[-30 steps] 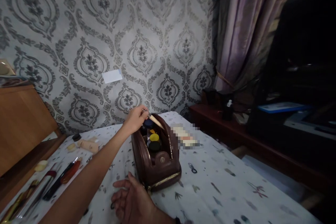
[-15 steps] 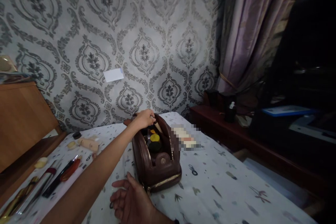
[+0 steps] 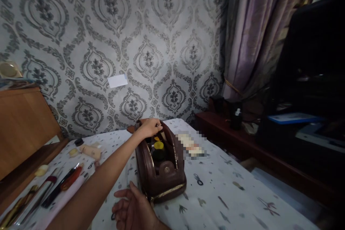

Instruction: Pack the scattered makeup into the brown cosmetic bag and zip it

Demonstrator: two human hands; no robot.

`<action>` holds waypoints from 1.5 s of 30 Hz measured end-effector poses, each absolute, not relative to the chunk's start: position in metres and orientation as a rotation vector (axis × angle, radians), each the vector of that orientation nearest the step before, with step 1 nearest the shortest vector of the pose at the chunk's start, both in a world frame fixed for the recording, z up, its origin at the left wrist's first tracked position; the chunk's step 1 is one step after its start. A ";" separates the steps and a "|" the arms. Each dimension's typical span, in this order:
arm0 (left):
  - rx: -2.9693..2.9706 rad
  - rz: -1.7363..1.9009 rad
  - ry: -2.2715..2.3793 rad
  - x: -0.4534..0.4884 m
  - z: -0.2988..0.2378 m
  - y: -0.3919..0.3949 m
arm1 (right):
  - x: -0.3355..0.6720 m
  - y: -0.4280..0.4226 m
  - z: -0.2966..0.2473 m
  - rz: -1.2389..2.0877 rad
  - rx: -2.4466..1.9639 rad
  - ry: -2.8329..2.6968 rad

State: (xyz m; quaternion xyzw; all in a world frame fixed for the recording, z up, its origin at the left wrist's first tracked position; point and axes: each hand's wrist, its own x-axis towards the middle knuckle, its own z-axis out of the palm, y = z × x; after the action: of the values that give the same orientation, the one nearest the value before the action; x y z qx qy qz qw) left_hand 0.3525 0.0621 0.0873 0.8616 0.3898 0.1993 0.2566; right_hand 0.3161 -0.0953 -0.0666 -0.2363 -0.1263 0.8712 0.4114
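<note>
A brown leather pouch (image 3: pixel 161 176) stands unzipped on the patterned sheet (image 3: pixel 221 187), with a yellow-lidded jar (image 3: pixel 159 146) and other dark items inside. My left hand (image 3: pixel 149 127) reaches over its far end, fingers pinched on a tan-handled brush (image 3: pixel 162 136) that is mostly down inside the pouch. My right hand (image 3: pixel 132 210) lies on the sheet at the pouch's near left corner, fingers spread, thumb touching the leather, holding nothing.
Pens, brushes and a red-handled tool (image 3: pixel 67 181) lie in a row at the left, with small beige items (image 3: pixel 91 150) beyond. A wooden headboard (image 3: pixel 24 129) is at far left. A blurred flat package (image 3: pixel 190 143) lies right of the pouch. A dark wood bench (image 3: pixel 242 140) and curtain (image 3: pixel 250 36) stand at the right.
My left hand has lowered the brush from above the pouch's rim down into it, so only a short part of the handle shows. My right hand has stayed put.
</note>
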 end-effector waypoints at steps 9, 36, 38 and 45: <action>2.009 0.516 1.056 0.354 0.083 0.071 | 0.315 -0.098 -0.061 2.173 -0.632 -0.299; 1.747 0.510 1.079 0.370 0.056 0.080 | 0.316 -0.096 -0.064 2.205 -0.594 -0.303; 1.743 0.491 1.098 0.371 0.056 0.079 | 0.315 -0.096 -0.063 2.203 -0.607 -0.300; 1.752 0.456 1.140 0.371 0.061 0.075 | 0.315 -0.097 -0.064 2.206 -0.580 -0.313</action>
State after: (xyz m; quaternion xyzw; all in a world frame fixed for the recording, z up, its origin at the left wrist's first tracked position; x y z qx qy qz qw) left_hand 0.3713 0.0751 0.0605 0.7182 0.4674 0.1870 0.4803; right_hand 0.3154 -0.0965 -0.0645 -0.2300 -0.1240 0.8751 0.4073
